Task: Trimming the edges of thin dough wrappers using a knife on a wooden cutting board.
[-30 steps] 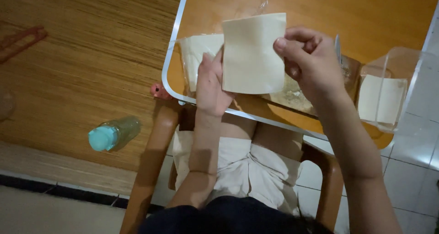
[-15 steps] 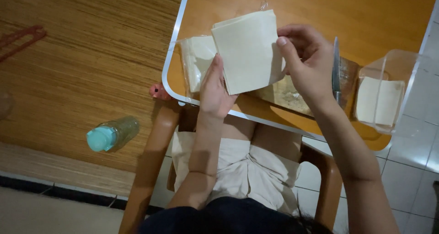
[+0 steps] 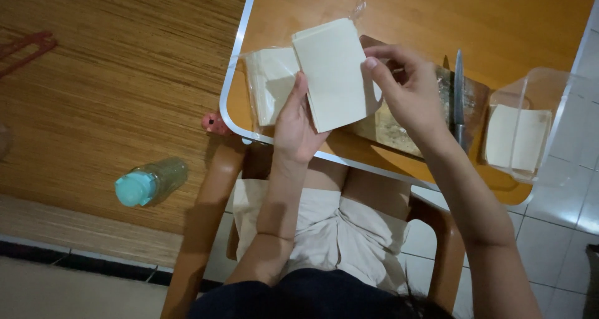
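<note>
Both hands are pinching a stack of pale square sheets [image 3: 332, 72] just above the orange table [image 3: 499, 19]: left hand [image 3: 298, 127] underneath, right hand [image 3: 409, 91] gripping its right edge.

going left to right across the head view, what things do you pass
Plastic bottle with a teal cap → clear bag of pale sheets → left hand → pale stack of sheets held up → right hand → knife → clear plastic container holding a pale sheet.
</note>
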